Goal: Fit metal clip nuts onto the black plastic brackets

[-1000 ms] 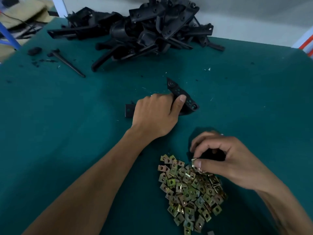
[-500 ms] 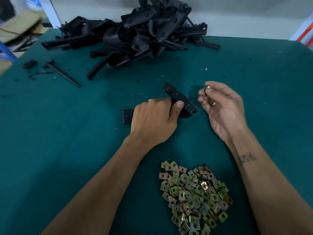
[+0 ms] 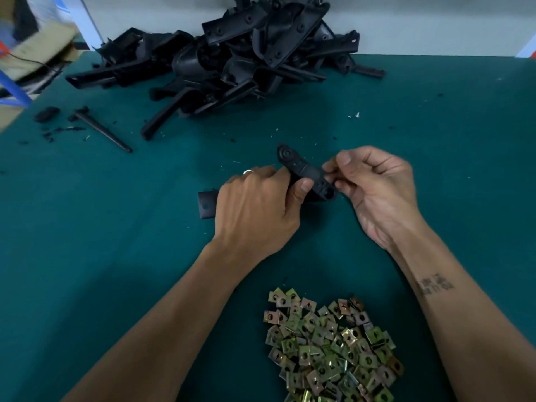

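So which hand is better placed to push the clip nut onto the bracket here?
The right hand. Its fingertips pinch what looks like a clip nut right at the bracket's near end, while the left hand grips the bracket's middle and steadies it, so it is not free.

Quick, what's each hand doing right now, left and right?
Left hand: grips the black bracket, thumb on top.
Right hand: fingertips pinched at the bracket's near end, apparently on a clip nut, which is mostly hidden.

Two hands are showing, one bracket (image 3: 304, 172) is lying apart, and clip nuts (image 3: 330, 346) and brackets (image 3: 232, 53) are sitting in uncountable heaps.
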Available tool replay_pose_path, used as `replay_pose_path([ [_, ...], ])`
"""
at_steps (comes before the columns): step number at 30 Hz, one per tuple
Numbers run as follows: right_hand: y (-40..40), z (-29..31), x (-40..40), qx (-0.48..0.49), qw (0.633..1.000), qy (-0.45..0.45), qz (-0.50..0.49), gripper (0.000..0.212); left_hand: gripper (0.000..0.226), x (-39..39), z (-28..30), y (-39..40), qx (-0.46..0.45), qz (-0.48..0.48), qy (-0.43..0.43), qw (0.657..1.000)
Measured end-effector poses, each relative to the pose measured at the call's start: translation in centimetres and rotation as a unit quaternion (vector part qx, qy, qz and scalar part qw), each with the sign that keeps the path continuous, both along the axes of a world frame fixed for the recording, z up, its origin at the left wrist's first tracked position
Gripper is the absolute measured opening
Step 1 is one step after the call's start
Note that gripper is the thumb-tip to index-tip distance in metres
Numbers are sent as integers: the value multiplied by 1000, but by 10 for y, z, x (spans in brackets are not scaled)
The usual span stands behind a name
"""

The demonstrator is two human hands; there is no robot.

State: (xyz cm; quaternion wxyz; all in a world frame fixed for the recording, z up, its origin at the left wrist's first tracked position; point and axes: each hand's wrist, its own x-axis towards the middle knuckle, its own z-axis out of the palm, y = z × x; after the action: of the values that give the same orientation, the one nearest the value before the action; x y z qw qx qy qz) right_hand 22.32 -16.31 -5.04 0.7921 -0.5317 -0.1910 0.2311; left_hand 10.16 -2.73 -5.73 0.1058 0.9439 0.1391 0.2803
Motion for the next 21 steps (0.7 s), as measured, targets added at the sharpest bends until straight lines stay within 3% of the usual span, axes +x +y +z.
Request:
replay_pose_path([
  [3, 0, -1, 0, -3, 1000, -13, -8, 3, 44, 1, 1, -1, 15, -9, -1, 1000],
  [21, 2, -5, -10, -83, 984, -139, -72, 26, 48, 2, 1, 0, -3, 15, 10, 1000],
])
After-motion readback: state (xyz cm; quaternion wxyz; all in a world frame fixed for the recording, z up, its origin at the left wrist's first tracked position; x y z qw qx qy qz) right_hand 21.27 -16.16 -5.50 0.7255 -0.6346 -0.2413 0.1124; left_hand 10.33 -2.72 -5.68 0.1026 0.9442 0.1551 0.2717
